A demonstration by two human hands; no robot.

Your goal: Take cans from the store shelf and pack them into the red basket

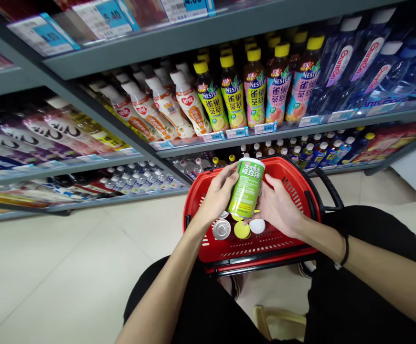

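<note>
A green drink can with a white lid and Chinese lettering is held up, slightly tilted, over the red shopping basket. My left hand is closed around its left side, thumb on the front edge. On the other side my right hand supports the can, its fingers partly hidden behind and below it and its thumb lifted off. Inside the basket, under the hands, stand several cans seen from the top: a silver-topped can, a yellow-topped can and a white-topped can.
Shelves ahead hold Nestea bottles, white-capped orange-labelled bottles and blue water bottles. Smaller bottles line the bottom shelf behind the basket. A black basket handle sticks out right. A pale stool shows between my legs.
</note>
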